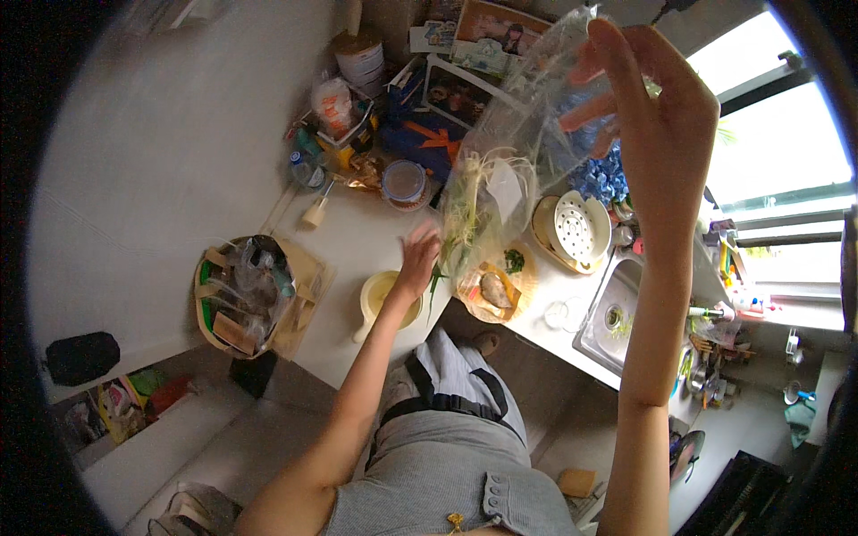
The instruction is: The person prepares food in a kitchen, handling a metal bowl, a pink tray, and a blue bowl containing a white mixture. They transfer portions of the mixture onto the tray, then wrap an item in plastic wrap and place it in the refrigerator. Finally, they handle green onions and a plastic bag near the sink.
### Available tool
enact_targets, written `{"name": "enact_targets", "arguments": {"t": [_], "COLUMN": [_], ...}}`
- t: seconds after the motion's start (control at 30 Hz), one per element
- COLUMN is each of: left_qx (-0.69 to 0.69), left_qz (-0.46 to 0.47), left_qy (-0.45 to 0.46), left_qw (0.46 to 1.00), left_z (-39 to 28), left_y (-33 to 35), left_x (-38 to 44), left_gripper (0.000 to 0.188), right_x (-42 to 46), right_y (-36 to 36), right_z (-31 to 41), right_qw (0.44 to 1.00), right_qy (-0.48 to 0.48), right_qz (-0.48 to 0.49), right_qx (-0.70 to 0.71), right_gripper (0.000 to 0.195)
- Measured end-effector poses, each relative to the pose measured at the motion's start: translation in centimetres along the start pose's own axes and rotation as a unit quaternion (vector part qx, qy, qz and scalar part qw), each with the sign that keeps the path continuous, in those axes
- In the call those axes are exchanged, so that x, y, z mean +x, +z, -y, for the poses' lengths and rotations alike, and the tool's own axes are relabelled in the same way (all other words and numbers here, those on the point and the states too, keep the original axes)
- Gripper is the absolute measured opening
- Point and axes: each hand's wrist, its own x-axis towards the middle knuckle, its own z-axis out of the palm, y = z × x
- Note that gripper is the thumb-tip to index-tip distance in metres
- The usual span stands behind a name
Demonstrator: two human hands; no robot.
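Observation:
My right hand point(660, 100) is raised high at the upper right, with thumb and finger pinching the top of a clear plastic bag point(516, 127). The bag hangs slanted over the counter. Inside it are spring onions point(469, 201) with pale roots, and a white paper piece point(504, 187). Beside the bag's lower left, my left hand point(421, 258) is blurred; its fingers look apart and nothing shows in them. Under that wrist stands a pale yellow handled pot point(377, 295). A plate point(529, 278) below the bag carries chopped greens point(514, 260) and an opened yellow packet point(496, 291).
At the right are a white perforated basket point(580, 228), a clear glass point(563, 315) and a metal sink point(606, 321). A bin-like bag holder point(248, 295) filled with plastic bags sits left. Farther back are a lidded jar point(405, 184), a brush point(315, 213) and a bottle point(307, 173).

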Motion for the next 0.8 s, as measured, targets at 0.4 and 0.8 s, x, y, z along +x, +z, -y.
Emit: {"name": "enact_targets", "arguments": {"t": [0.4, 0.8], "left_qx": [-0.41, -0.553], "left_qz": [0.042, -0.141], "left_qy": [-0.119, -0.189], "left_qw": [0.903, 0.799], "left_z": [0.7, 2.1], "left_y": [2.6, 2.3], "left_x": [1.1, 0.5], "left_gripper": [0.081, 0.046], "right_x": [2.3, 3.0], "right_y": [3.8, -8.3], "right_z": [3.3, 1.5], "right_qw": [0.998, 0.949], "right_qy": [0.007, -0.168], "right_qz": [-0.055, -0.04], "right_qx": [0.018, -0.263], "right_gripper": [0.02, 0.027]}}
